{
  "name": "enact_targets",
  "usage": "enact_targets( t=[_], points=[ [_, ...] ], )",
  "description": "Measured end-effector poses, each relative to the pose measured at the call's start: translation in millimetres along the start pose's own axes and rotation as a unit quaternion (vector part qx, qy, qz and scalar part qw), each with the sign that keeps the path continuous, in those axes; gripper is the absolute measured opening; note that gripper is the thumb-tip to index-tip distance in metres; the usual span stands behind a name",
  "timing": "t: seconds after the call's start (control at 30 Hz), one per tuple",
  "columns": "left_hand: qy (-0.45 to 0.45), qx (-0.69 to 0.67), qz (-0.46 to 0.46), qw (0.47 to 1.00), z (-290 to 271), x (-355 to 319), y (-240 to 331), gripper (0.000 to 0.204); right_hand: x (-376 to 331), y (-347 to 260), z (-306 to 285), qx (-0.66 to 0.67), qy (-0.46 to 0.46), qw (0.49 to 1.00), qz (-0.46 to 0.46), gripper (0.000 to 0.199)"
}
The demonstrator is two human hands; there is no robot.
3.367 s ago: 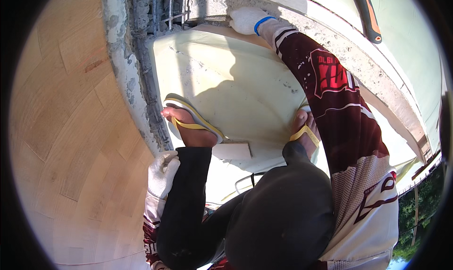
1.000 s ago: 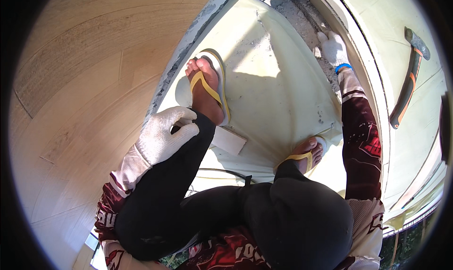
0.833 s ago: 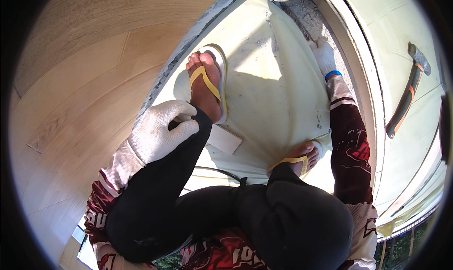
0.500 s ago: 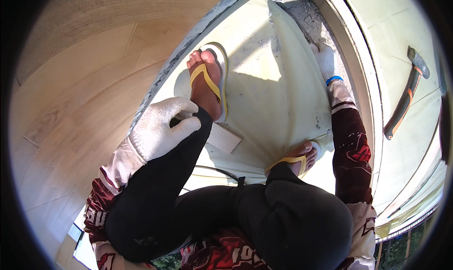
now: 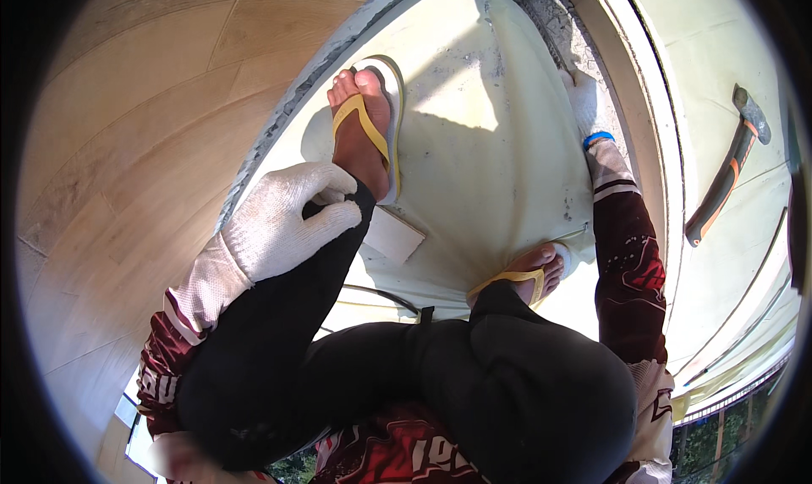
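My left hand (image 5: 283, 222), in a white knitted glove, rests on the black trouser leg (image 5: 317, 289) above my left ankle. Its fingers are loosely bent, with a gap between thumb and forefinger; no tool shows in it. My right arm stretches forward, and my white-gloved right hand (image 5: 584, 103), a blue band at its wrist, is down in a rubble-strewn channel (image 5: 579, 40). The fingers look closed, beside a thin dark bar-like edge; what they hold, if anything, I cannot make out.
My feet, in yellow-strapped flip-flops (image 5: 364, 124), stand on a pale sheet (image 5: 474, 171). A small flat board piece (image 5: 393, 234) lies between them. Wood-look flooring (image 5: 152, 171) spreads left. Beyond a raised frame (image 5: 651, 112) on the right lies a hammer (image 5: 727, 167).
The view has shifted slightly. My left hand stays on the trouser leg, and my right hand remains in the channel with little visible movement.
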State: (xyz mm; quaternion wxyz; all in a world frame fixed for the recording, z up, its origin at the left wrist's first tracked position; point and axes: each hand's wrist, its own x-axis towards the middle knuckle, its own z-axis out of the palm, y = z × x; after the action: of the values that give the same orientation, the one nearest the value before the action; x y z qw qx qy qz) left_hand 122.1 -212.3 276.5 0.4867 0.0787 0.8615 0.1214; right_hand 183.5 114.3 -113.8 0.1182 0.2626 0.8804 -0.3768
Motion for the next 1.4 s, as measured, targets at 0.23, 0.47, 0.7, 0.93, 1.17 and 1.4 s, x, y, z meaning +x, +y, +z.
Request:
enact_targets(
  t=[0.23, 0.47, 0.7, 0.93, 1.17, 1.4],
  points=[
    [-0.006, 0.004, 0.001, 1.0, -1.7, 0.8, 2.5, 0.027, -3.0, 6.9, -7.6, -0.047, -0.143, 0.988, 0.047, 0.057],
    [-0.005, -0.017, -0.029, 0.999, -1.3, 0.1, 5.0, 0.029, 9.3, -11.7, 11.4, 0.018, -0.057, 0.995, 0.074, 0.05],
    [-0.015, 0.015, 0.002, 1.0, -0.6, 0.1, -1.4, 0.028, 11.2, 5.1, 6.7, 0.003, -0.122, 0.99, 0.072, 0.052],
    [0.004, 0.003, 0.009, 1.0, 3.6, -2.2, -11.8, 0.028, 18.7, 2.5, 19.0, 0.026, -0.075, 0.994, 0.08, 0.05],
    [0.017, -0.013, 0.008, 1.0, 4.1, -3.7, -8.2, 0.027, 21.6, 6.5, 13.9, 0.044, -0.065, 0.992, 0.099, 0.052],
    [0.02, 0.01, 0.017, 1.0, 3.0, -3.2, -7.4, 0.027, 9.6, 1.0, 14.6, 0.033, -0.065, 0.994, 0.081, 0.048]
  ],
)
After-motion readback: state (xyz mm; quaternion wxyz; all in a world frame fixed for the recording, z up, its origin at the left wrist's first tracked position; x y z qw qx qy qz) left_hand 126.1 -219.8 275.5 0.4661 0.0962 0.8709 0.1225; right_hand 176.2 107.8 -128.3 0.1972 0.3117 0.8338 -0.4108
